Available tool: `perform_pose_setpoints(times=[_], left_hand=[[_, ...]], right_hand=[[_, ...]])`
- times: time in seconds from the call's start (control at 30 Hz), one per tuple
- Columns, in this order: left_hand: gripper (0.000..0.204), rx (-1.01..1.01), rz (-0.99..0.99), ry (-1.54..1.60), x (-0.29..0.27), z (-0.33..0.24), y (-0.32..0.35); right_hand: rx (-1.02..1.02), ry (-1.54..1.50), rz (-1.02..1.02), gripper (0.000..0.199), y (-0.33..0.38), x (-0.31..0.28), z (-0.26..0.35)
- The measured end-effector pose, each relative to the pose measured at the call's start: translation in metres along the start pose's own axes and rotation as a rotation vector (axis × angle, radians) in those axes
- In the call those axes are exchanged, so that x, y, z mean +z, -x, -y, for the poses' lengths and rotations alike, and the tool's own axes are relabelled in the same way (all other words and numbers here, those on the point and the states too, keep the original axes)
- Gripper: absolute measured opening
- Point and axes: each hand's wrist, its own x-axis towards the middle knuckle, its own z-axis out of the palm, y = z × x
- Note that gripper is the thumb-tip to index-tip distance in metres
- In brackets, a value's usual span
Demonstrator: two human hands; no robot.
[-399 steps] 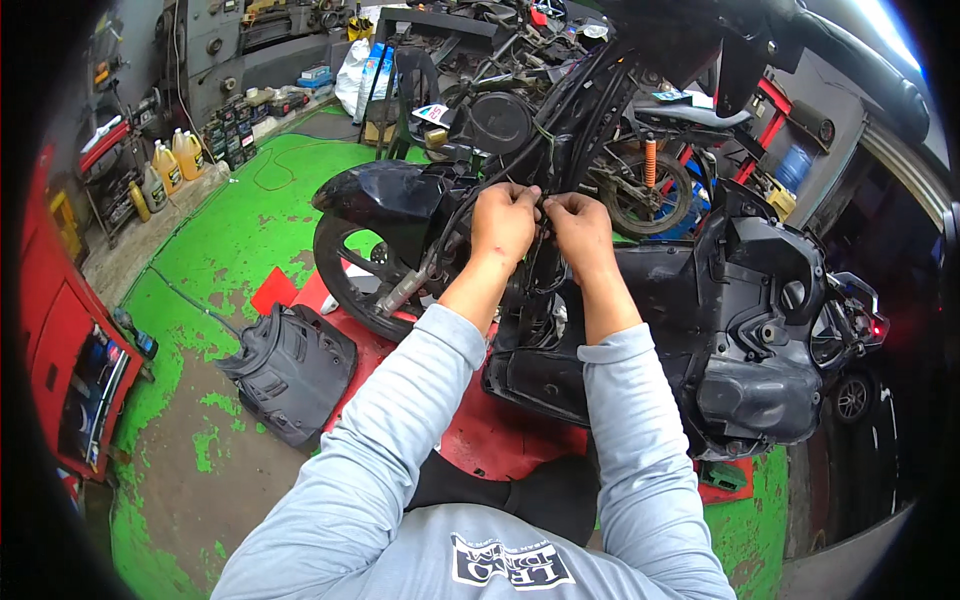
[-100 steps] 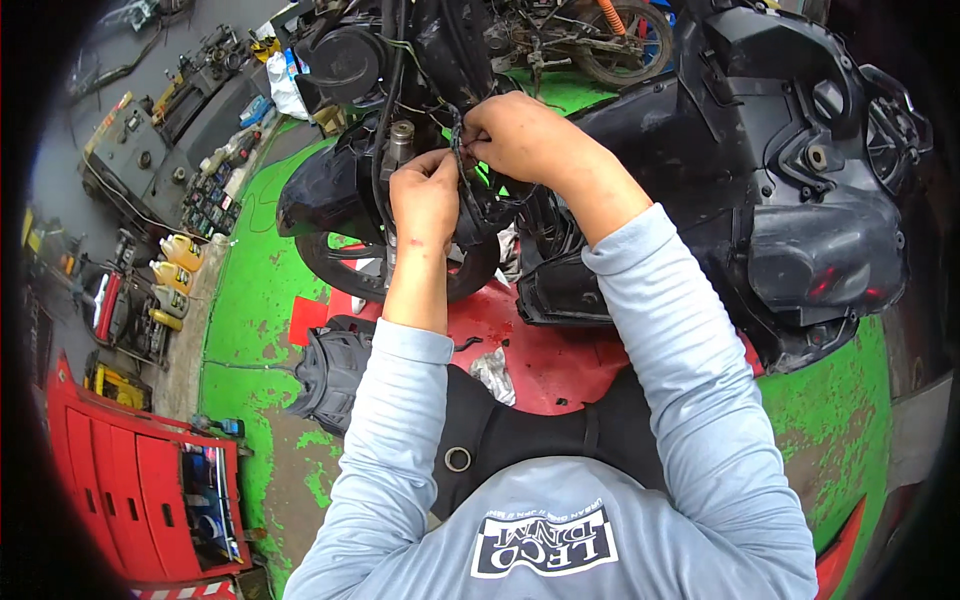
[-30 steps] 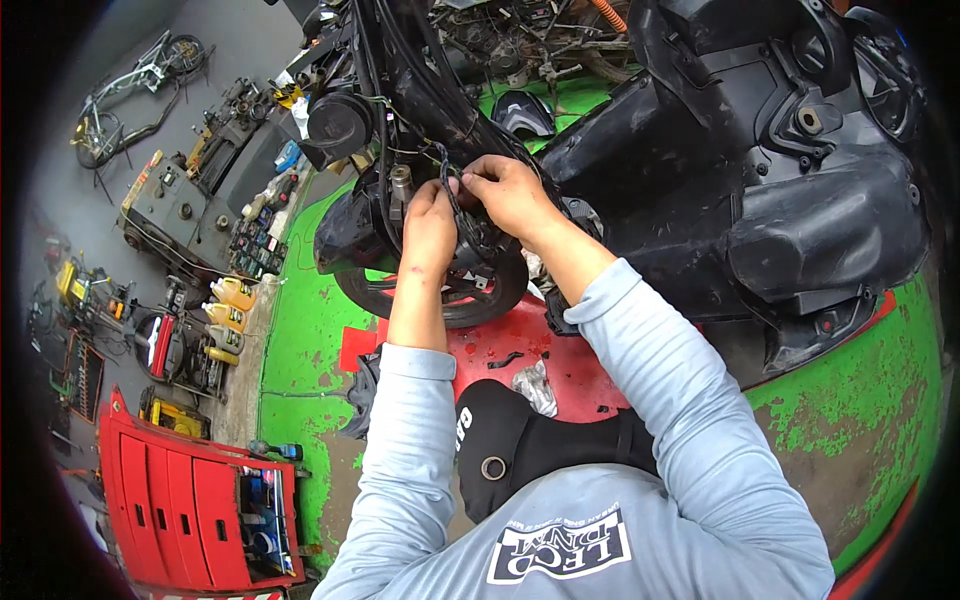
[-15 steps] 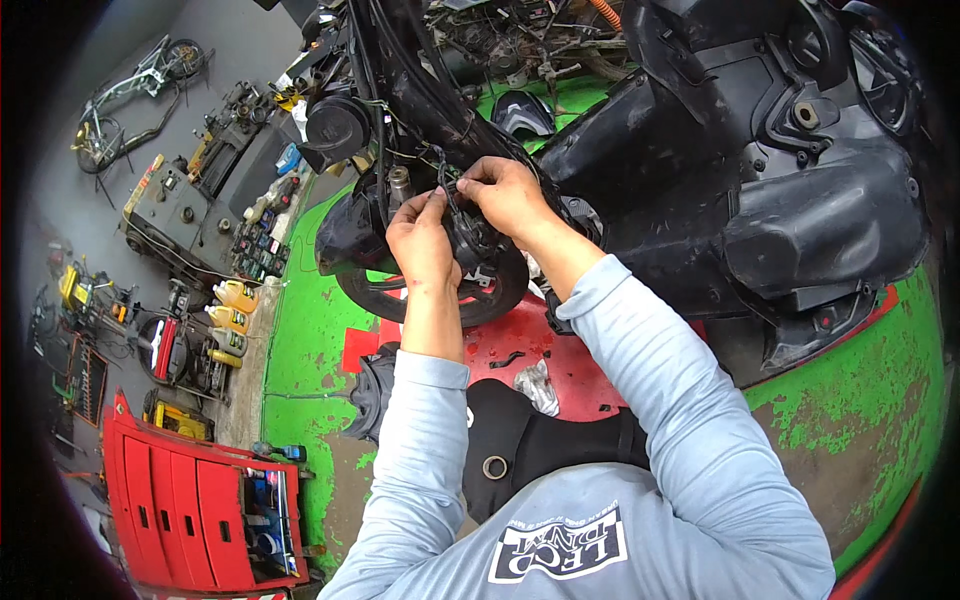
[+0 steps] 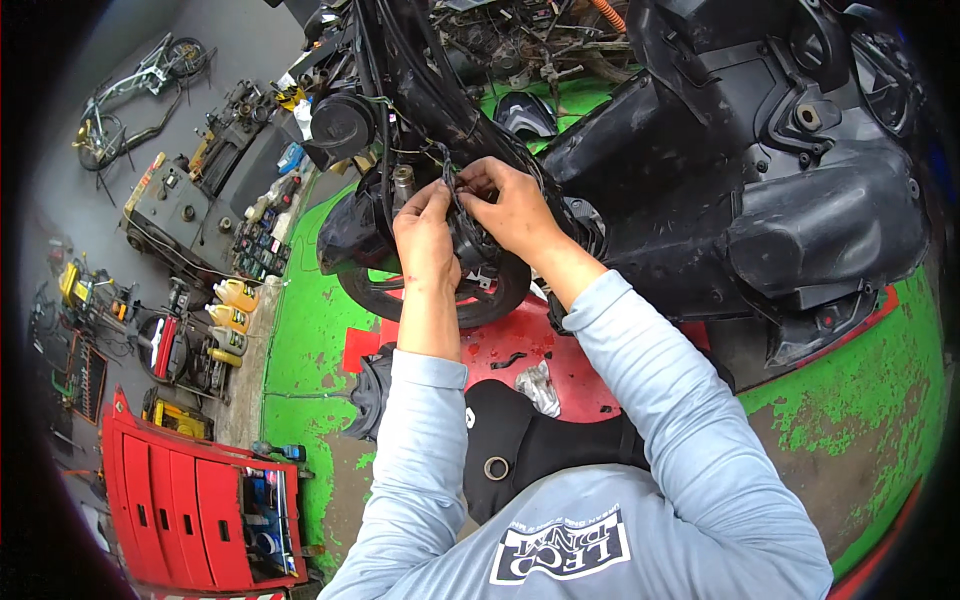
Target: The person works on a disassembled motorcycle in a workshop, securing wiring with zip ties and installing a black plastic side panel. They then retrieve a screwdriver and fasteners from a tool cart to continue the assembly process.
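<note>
Both hands meet at a bundle of dark wires (image 5: 447,170) on the front of a partly stripped black scooter (image 5: 425,95). My left hand (image 5: 425,235) pinches the bundle from the left, thumb and forefinger pressed together. From the right, my right hand (image 5: 512,205) grips the same wires with curled fingers; its fingertips are partly hidden. A metal fork cap (image 5: 403,180) stands just left of my left fingertips. Below the hands is the front wheel (image 5: 505,300), and a round black horn-like part (image 5: 342,122) hangs to the upper left.
Large black body panels (image 5: 830,240) fill the right side. A red tool cabinet (image 5: 180,500) stands at lower left, near yellow fluid jugs (image 5: 235,295). A crumpled white rag (image 5: 540,388) lies on the red platform (image 5: 590,370). A bare frame (image 5: 130,100) rests by the grey wall.
My right hand has shifted slightly, its fingers curling closer round the wires. My left hand stays almost in place, still pinching the bundle.
</note>
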Motion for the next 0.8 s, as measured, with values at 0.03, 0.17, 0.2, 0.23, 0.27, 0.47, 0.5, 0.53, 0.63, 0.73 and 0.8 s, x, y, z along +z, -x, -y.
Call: perform_pose_setpoints(times=[0.03, 0.17, 0.2, 0.23, 0.27, 0.47, 0.5, 0.53, 0.63, 0.73, 0.8], left_hand=[[0.025, 0.013, 0.009, -0.001, 0.001, 0.000, 0.000], [0.024, 0.047, 0.038, 0.015, 0.007, -0.004, 0.002], [0.024, 0.055, 0.017, -0.009, 0.006, -0.003, 0.002], [0.024, 0.063, -0.004, -0.032, 0.005, 0.000, 0.000], [0.024, 0.072, -0.025, -0.056, 0.004, 0.001, -0.002], [0.023, 0.065, -0.015, -0.212, 0.012, 0.004, -0.007], [0.023, 0.054, -0.025, -0.224, 0.012, 0.002, -0.007], [0.023, 0.043, -0.035, -0.235, 0.013, 0.001, -0.007], [0.023, 0.046, -0.043, -0.169, 0.013, 0.004, -0.009], [0.022, 0.078, -0.059, -0.188, 0.010, 0.006, -0.010], [0.019, 0.093, -0.065, -0.178, 0.011, 0.006, -0.009]], right_hand=[[-0.003, 0.017, -0.018, 0.017, -0.003, 0.001, 0.000], [0.032, 0.063, -0.046, 0.016, -0.015, 0.001, -0.003], [0.079, -0.045, -0.020, 0.015, -0.016, 0.003, -0.003], [0.125, -0.153, 0.007, 0.015, -0.018, 0.004, -0.004], [0.172, -0.260, 0.034, 0.016, -0.018, 0.006, -0.004], [0.132, -0.068, 0.014, 0.024, -0.030, 0.001, -0.025], [0.139, -0.093, 0.017, 0.026, -0.031, 0.001, -0.026], [0.187, -0.149, 0.033, 0.026, -0.032, 0.001, -0.026], [0.317, -0.296, 0.070, 0.025, -0.033, 0.002, -0.026], [0.425, -0.413, 0.073, 0.023, -0.032, 0.003, -0.020], [0.495, -0.498, 0.057, 0.018, -0.029, 0.004, -0.015]])
